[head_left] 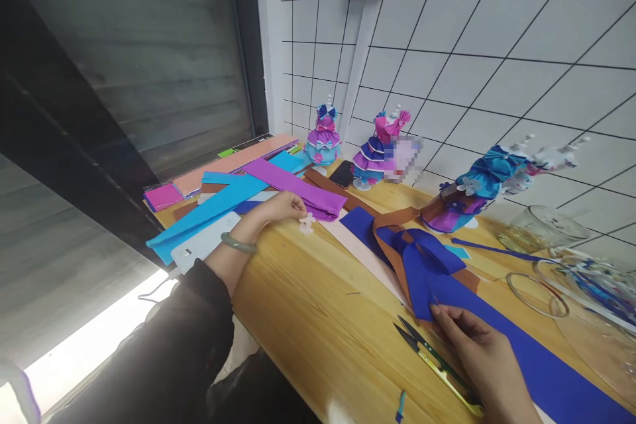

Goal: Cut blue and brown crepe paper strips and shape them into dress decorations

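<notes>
Nearest, just this side of the blue strip (536,344), the snips (437,364) lie unused on the table (318,298), blades apart. The right hand (479,341) has thumb and finger drawn together over the strip; whether they pinch it or something tiny, I cannot tell. Beyond the snips and to the left of the strip, the left hand (283,207) appears to pinch the pale flower (307,224) at its fingertips.

The flower looks cut to shape but is loose, so fixing it seems left to do. Past the left hand, the purple cloth (295,189) lies folded, apparently unused. Farther than the strip, dressed figures (322,136) stand in gathered skirts and bows, seemingly well advanced; one behind the strip already bears a pale blossom (467,185).
</notes>
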Tool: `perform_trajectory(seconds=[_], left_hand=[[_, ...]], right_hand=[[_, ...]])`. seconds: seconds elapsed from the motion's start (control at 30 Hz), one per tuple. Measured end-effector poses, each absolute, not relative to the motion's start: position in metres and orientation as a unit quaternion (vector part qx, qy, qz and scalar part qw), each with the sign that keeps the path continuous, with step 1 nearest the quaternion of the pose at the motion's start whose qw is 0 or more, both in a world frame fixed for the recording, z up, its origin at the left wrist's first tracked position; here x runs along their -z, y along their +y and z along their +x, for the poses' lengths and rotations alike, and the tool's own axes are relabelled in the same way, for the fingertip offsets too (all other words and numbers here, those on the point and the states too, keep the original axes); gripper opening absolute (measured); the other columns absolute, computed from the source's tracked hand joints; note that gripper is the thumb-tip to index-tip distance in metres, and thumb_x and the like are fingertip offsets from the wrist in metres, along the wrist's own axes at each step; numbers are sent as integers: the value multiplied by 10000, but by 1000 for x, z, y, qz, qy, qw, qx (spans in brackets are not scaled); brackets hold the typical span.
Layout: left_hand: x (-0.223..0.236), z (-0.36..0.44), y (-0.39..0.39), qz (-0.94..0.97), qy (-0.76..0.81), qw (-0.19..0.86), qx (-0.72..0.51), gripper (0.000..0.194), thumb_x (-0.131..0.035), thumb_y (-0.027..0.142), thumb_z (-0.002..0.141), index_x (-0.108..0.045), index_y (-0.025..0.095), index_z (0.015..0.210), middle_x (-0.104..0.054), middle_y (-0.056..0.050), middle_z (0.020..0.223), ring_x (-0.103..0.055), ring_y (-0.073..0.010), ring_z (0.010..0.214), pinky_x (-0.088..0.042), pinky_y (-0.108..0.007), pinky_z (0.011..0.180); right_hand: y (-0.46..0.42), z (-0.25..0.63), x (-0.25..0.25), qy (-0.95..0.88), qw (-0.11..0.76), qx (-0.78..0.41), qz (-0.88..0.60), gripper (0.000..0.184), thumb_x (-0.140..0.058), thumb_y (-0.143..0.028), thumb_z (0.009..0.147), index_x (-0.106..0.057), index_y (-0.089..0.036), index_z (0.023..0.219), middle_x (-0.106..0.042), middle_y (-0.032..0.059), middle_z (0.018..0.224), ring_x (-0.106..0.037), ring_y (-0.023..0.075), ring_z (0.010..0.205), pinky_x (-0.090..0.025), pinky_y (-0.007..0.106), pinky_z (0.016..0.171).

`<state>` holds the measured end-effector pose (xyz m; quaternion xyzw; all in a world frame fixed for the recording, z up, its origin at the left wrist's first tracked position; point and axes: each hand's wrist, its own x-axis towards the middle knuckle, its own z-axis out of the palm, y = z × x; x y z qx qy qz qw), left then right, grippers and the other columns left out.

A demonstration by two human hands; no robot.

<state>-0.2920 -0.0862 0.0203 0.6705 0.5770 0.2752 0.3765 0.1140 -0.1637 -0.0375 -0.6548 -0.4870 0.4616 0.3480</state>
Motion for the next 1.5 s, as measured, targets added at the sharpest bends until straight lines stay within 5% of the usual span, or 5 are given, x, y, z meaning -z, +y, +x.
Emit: perform_trajectory(seconds=[0.3, 0.53, 0.93, 1.23, 1.5], left_hand=[[8, -277, -83, 646, 681, 276, -206, 168, -667, 249, 510, -629, 167, 651, -625, -16, 645, -516, -137, 564, -304, -228, 484], [8, -274, -87, 657, 677, 275, -188, 45, -616, 204, 557, -615, 159, 559, -610, -9, 583, -498, -124, 524, -308, -231, 494], [-19, -253, -92, 681, 624, 321, -212, 197, -589, 208, 616, -627, 135, 795, -661, -33, 761, -575, -132, 662, -363, -195, 520], [-9, -240, -92, 693, 578, 386, -189, 271, -611, 265, 624, -626, 142, 865, -664, -24, 757, -590, -131, 661, -367, -187, 514], [-12, -231, -99, 698, 544, 435, -168, 241, -596, 239, 618, -665, 140, 827, -689, -38, 756, -608, -148, 699, -398, -194, 552]], right_hand=[[-168, 108, 26, -484, 325, -450, -676, 369, -682, -526, 569, -657, -192, 723, -656, 6, 594, -557, 135, 503, -434, 191, 447], [-166, 109, 29, -503, 322, -441, -670, 403, -660, -541, 572, -653, -176, 742, -672, 23, 649, -590, 159, 547, -465, 207, 489], [-165, 112, 35, -516, 323, -448, -655, 397, -644, -536, 609, -659, -166, 752, -662, 14, 622, -584, 152, 525, -462, 206, 469], [-169, 104, 32, -596, 356, -298, -655, 372, -587, -498, 685, -623, -165, 846, -671, 45, 746, -608, 168, 628, -480, 223, 551], [-169, 105, 28, -693, 310, -187, -623, 252, -481, -443, 763, -577, -213, 727, -642, 10, 676, -583, 150, 589, -465, 222, 552]])
